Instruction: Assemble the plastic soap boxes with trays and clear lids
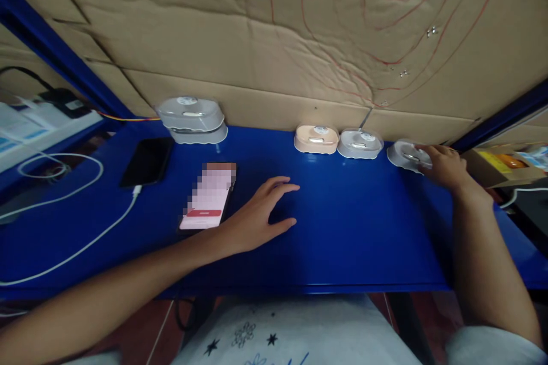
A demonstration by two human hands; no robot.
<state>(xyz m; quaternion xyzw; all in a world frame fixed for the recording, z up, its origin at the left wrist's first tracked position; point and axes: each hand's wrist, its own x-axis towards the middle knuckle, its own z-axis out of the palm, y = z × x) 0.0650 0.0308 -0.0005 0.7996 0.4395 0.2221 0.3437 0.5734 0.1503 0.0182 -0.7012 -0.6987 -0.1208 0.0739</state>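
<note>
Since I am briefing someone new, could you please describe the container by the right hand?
Find the back edge of the blue table, below the brown cardboard. Toward its right end is a small, rounded gray container. Unlike its gray neighbour and the peach container further left, this one has the right hand on it.

The table [342,251] before me is of a deep blue. I see that the rightmost box [402,155] is grey, the box beside it [360,151] is also pale grey, and the third box [305,141] is peach. The stacked boxes [197,136] at the left are grey too. The cardboard [205,28] is light brown, with red curved lines drawn on it. The lit phone [203,221] shows pale pink and one red bar. My shirt [317,325] is pale blue-grey, with dark stars and flowers.
</note>
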